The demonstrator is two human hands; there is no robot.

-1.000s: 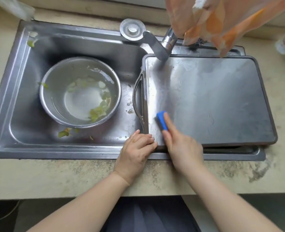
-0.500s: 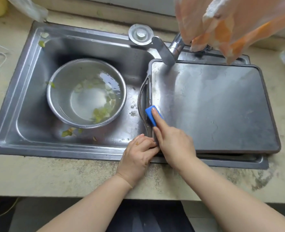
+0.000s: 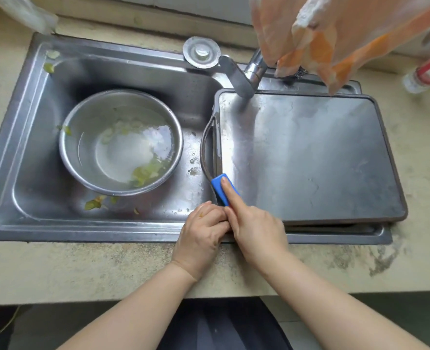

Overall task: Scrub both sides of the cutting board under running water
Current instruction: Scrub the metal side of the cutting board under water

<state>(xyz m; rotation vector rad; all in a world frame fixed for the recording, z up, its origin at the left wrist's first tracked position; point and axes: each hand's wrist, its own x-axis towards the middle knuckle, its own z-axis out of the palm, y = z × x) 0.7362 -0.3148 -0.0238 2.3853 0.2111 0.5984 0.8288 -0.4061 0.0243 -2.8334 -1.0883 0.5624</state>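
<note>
Board lay flat over the right half of the sink; both hands were at its near-left corner.

I found my right hand (image 3: 255, 229) pressing a blue sponge (image 3: 223, 188) onto the cutting board (image 3: 309, 157) with one finger straight along it, the others curled round it. Just left of it, touching, my left hand (image 3: 203, 238) gripped the board's near corner, fingers curled. Beyond the hands the tap (image 3: 239, 77) reached over the board's far-left corner. Left of the hands a steel bowl (image 3: 120, 142) stood in the sink (image 3: 32, 147).
</note>
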